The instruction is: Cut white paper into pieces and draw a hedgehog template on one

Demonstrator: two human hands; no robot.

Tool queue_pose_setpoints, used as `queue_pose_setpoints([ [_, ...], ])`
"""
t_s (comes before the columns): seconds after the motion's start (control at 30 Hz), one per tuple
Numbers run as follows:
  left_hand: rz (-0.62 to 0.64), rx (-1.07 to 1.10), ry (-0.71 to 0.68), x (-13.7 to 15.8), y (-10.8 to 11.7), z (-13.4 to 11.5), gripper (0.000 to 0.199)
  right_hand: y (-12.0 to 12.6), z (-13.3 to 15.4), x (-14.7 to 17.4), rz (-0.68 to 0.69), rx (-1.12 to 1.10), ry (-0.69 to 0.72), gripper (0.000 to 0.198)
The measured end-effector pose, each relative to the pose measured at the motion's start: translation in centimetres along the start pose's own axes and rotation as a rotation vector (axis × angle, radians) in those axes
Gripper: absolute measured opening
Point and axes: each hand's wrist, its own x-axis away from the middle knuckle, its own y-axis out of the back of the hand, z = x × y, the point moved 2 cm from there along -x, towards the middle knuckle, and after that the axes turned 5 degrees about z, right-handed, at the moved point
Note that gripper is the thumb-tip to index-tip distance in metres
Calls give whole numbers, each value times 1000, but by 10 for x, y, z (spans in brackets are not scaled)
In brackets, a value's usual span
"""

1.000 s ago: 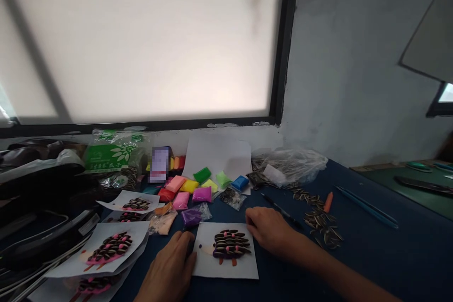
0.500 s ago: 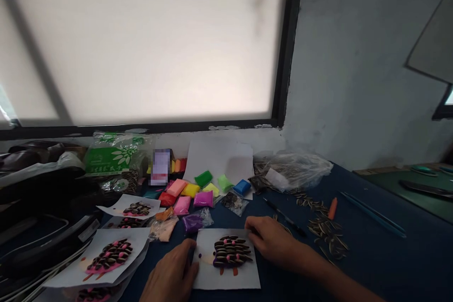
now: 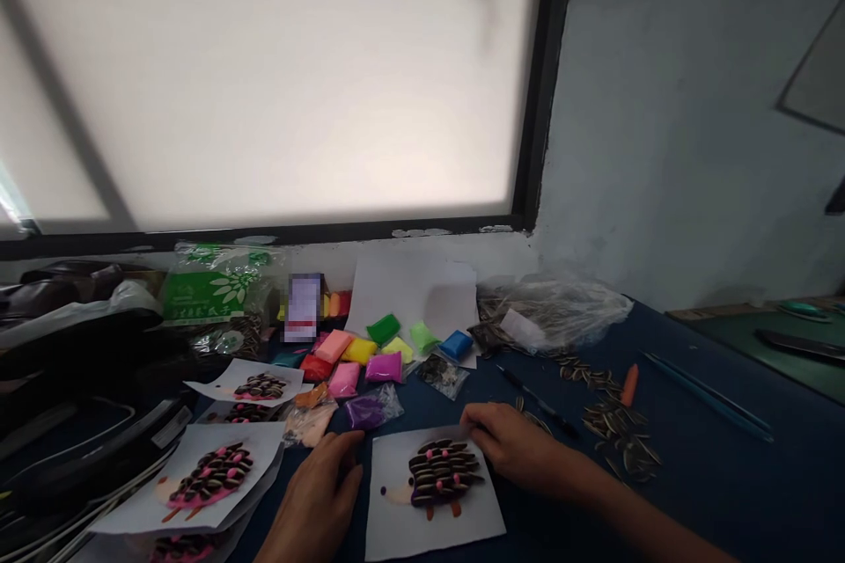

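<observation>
A white paper card point(image 3: 396, 537) lies on the blue tabletop, bearing a hedgehog made of striped sunflower seeds point(image 3: 444, 475), pink dots, a pale snout and orange-brown feet. My right hand point(image 3: 518, 449) has its fingers curled at the card's upper right corner, pinching it; part of the grip is hidden. Just off the left edge rests my left hand point(image 3: 320, 493), thumb and forefinger apart, holding nothing. Beyond it are packets of coloured clay, among them a purple one point(image 3: 366, 411) and a magenta one point(image 3: 384, 367).
Similar hedgehog cards point(image 3: 217, 475) are stacked at left, beside black items and cables. Loose seeds point(image 3: 620, 431), an orange stick point(image 3: 629, 384), a pen point(image 3: 534, 396) and blue tweezers point(image 3: 706, 396) lie at right. Seed bags point(image 3: 217, 286) stand along the wall.
The card has turned slightly counterclockwise, its lower edge shifting right. My left hand has come away from the card's left edge, while my right hand stays at the corner. The view has shifted slightly.
</observation>
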Motion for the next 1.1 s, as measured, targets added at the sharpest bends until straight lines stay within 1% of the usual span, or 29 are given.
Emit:
queue_pose_setpoints([
  [0.17,25,45,1,2,-1,-5,32,1,1,1,16,-20,-9,26],
  [0.3,29,90,-15,3,1,-16,20,3,2,2,25,-55,-22,24],
  [0.37,20,122,-17,3,4,-23,18,4,2,2,23,-91,-34,22],
  [0.43,17,170,-5,4,5,-30,21,4,0,1,35,-152,-55,21],
  [0.53,52,269,44,6,2,-35,31,2,-2,-3,99,-292,-88,21],
  [0.63,97,363,88,6,-4,-33,41,-1,-5,-6,167,-424,-108,20],
  [0.73,114,417,114,6,-7,-29,43,-4,-6,-8,223,-538,-137,19],
  [0.9,12,416,95,5,-3,-27,42,-11,-3,-8,312,-669,-175,17],
  [1.0,-16,386,71,3,-3,-24,36,-17,-3,-10,307,-695,-174,15],
  [1.1,-31,328,56,3,-1,-23,26,-23,-7,-12,284,-732,-152,8],
])
